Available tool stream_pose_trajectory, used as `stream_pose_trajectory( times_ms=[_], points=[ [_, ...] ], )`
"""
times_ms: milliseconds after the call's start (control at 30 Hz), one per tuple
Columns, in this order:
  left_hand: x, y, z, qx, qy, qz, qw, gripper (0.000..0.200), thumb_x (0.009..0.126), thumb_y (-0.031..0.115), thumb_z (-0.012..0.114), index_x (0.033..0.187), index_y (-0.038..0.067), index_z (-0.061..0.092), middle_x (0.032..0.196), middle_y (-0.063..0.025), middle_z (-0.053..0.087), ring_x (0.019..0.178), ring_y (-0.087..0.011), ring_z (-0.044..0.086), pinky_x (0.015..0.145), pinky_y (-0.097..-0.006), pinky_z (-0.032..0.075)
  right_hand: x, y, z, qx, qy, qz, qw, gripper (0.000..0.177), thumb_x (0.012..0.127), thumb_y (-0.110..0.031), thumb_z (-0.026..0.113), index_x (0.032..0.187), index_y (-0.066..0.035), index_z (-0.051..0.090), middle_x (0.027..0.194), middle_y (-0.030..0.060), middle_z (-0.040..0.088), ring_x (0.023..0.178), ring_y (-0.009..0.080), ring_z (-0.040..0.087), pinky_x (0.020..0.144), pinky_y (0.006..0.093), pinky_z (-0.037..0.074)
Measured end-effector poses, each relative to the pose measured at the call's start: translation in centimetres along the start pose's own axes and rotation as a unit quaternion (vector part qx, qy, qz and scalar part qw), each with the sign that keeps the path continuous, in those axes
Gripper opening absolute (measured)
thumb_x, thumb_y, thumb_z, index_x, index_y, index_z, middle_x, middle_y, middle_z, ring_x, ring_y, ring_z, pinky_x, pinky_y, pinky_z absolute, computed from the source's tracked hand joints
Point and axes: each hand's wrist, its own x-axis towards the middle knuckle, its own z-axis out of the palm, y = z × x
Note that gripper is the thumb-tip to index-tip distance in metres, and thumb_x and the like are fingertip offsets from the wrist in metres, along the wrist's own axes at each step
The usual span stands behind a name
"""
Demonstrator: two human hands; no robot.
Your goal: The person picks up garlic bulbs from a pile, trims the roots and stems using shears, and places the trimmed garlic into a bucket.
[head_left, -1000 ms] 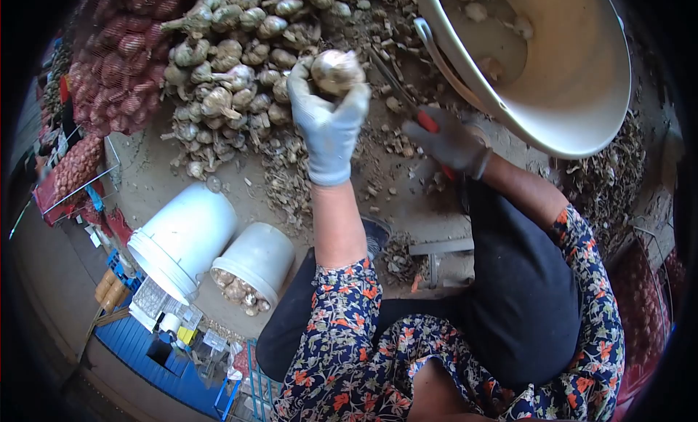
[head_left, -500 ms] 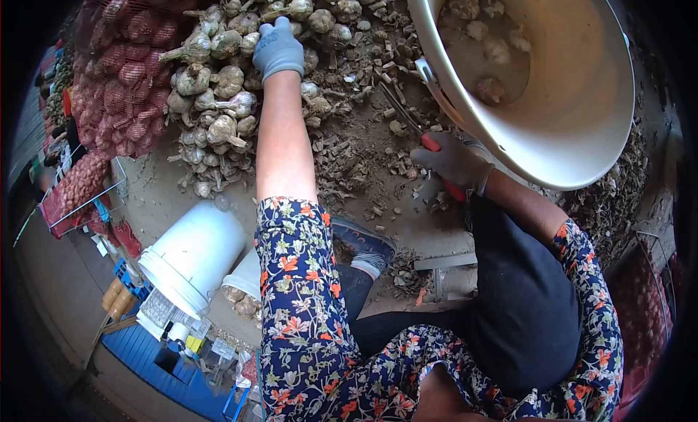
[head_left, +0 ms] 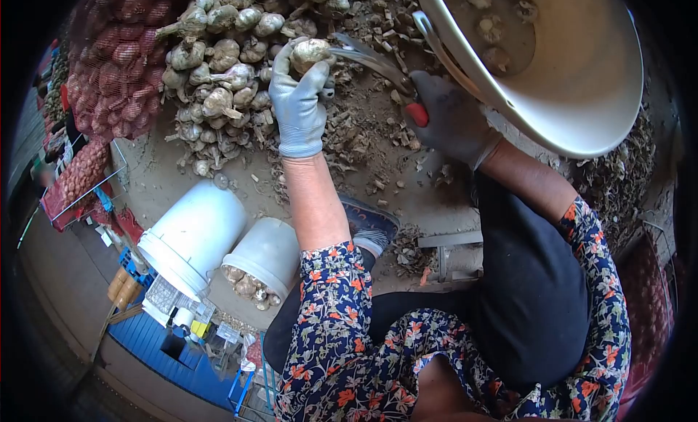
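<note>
Wearing a pale glove, my left hand [head_left: 299,109] is closed around a garlic bulb [head_left: 310,53], thumb and fingers on either side of it. My right hand [head_left: 452,120], in a darker, dirty glove, grips red-handled shears [head_left: 416,114]. The shears' metal blades [head_left: 374,61] reach left, their tips right at the side of the bulb. Left of the bulb lies a heap of untrimmed garlic [head_left: 222,55] with stalks on. A big white bucket [head_left: 520,127] tilts beside my right hand, with several bulbs [head_left: 491,29] on its bottom.
Red mesh sacks [head_left: 120,66] of garlic stand at the far left. A white bucket [head_left: 193,236] lies tipped over near a smaller bucket [head_left: 265,251] with bulbs at its mouth. Cut stalks and dry scraps [head_left: 356,142] litter the ground. My shoe [head_left: 367,217] is beneath my left forearm.
My left hand has drawn back from the heap and now holds up a garlic bulb. My right hand has raised the shears, bringing their blades to the bulb.
</note>
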Motion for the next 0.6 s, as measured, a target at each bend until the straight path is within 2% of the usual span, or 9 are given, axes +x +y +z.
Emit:
stream_pose_trajectory(
  times_ms=[33, 67, 167, 267, 300, 367, 433, 500, 600],
  points=[
    [-0.4, 0.1, 0.3, -0.002, -0.001, -0.003, 1.000, 0.042, 0.081, 0.001, 0.063, 0.121, 0.002, 0.048, 0.093, -0.0065, 0.064, 0.062, -0.0068, 0.056, 0.051, -0.0161, 0.043, 0.1, -0.2, -0.4, -0.039, -0.007, -0.005, 0.999, 0.030, 0.088, -0.031, 0.053, 0.097, -0.003, 0.048, 0.082, 0.0192, 0.060, 0.080, 0.0352, 0.061, 0.074, 0.0447, 0.048],
    [-0.8, 0.1, 0.5, 0.031, -0.022, 0.010, 0.999, 0.045, 0.080, 0.002, 0.064, 0.121, 0.002, 0.048, 0.095, -0.0068, 0.063, 0.064, -0.0069, 0.057, 0.051, -0.0166, 0.044, 0.2, -0.4, -0.5, -0.065, -0.038, 0.011, 0.997, 0.039, 0.081, -0.025, 0.061, 0.110, -0.003, 0.048, 0.087, 0.0163, 0.058, 0.085, 0.0327, 0.059, 0.075, 0.0426, 0.047],
    [-1.5, 0.2, 0.3, 0.080, -0.049, 0.016, 0.995, 0.054, 0.076, 0.004, 0.068, 0.125, 0.000, 0.045, 0.102, -0.0078, 0.060, 0.073, -0.0082, 0.059, 0.057, -0.0188, 0.048, 0.1, -0.6, -0.9, -0.076, -0.051, 0.000, 0.996, 0.032, 0.089, -0.032, 0.053, 0.099, -0.002, 0.047, 0.085, 0.0184, 0.060, 0.083, 0.0335, 0.062, 0.074, 0.0448, 0.048],
    [-2.1, 0.8, 0.3, 0.283, -0.048, 0.093, 0.953, 0.058, 0.075, 0.005, 0.072, 0.126, -0.003, 0.046, 0.101, -0.0057, 0.060, 0.081, -0.0089, 0.058, 0.069, -0.0212, 0.051, 0.3, -1.4, -1.5, -0.095, -0.103, 0.031, 0.990, 0.032, 0.089, -0.032, 0.054, 0.099, -0.002, 0.047, 0.087, 0.0172, 0.059, 0.084, 0.0322, 0.061, 0.074, 0.0447, 0.048],
    [-2.2, 0.9, 0.0, 0.285, -0.047, 0.091, 0.953, 0.058, 0.075, 0.005, 0.072, 0.126, -0.003, 0.046, 0.101, -0.0057, 0.060, 0.081, -0.0089, 0.058, 0.069, -0.0212, 0.051, 0.1, -1.4, -1.4, -0.092, -0.105, 0.031, 0.990, 0.032, 0.089, -0.032, 0.054, 0.099, -0.002, 0.047, 0.087, 0.0172, 0.059, 0.084, 0.0322, 0.061, 0.074, 0.0447, 0.048],
    [-2.3, 1.1, -0.8, 0.331, -0.043, 0.044, 0.942, 0.066, 0.068, 0.013, 0.079, 0.123, -0.007, 0.049, 0.106, -0.0104, 0.061, 0.092, -0.0131, 0.057, 0.085, -0.0262, 0.048, -0.2, -1.2, -1.4, -0.113, -0.024, -0.023, 0.993, 0.033, 0.087, -0.033, 0.056, 0.100, -0.003, 0.048, 0.088, 0.0152, 0.057, 0.086, 0.0307, 0.060, 0.075, 0.0441, 0.048],
    [-2.3, 0.6, -1.4, 0.292, -0.039, 0.030, 0.955, 0.065, 0.065, 0.015, 0.082, 0.119, -0.008, 0.053, 0.106, -0.0105, 0.061, 0.096, -0.0130, 0.057, 0.086, -0.0267, 0.048, -0.4, -1.5, -1.4, -0.151, -0.007, -0.044, 0.988, 0.034, 0.087, -0.034, 0.057, 0.100, -0.004, 0.048, 0.088, 0.0144, 0.056, 0.087, 0.0302, 0.059, 0.074, 0.0438, 0.048],
    [-2.2, 0.5, -1.7, 0.347, -0.074, 0.096, 0.930, 0.050, 0.070, 0.002, 0.074, 0.117, -0.004, 0.055, 0.099, -0.0054, 0.062, 0.086, -0.0094, 0.059, 0.073, -0.0217, 0.051, -0.5, -1.5, -1.6, -0.188, 0.013, -0.064, 0.980, 0.035, 0.086, -0.035, 0.058, 0.100, -0.004, 0.048, 0.088, 0.0136, 0.056, 0.088, 0.0297, 0.059, 0.074, 0.0435, 0.048],
    [-2.6, 1.2, -1.8, 0.353, -0.099, 0.090, 0.926, 0.053, 0.070, 0.002, 0.075, 0.118, -0.005, 0.054, 0.102, -0.0065, 0.062, 0.089, -0.0101, 0.059, 0.076, -0.0228, 0.051, -0.4, -1.3, -1.4, -0.176, -0.030, -0.060, 0.982, 0.036, 0.085, -0.035, 0.059, 0.100, -0.004, 0.049, 0.088, 0.0129, 0.058, 0.087, 0.0290, 0.060, 0.073, 0.0439, 0.048]
  ],
)
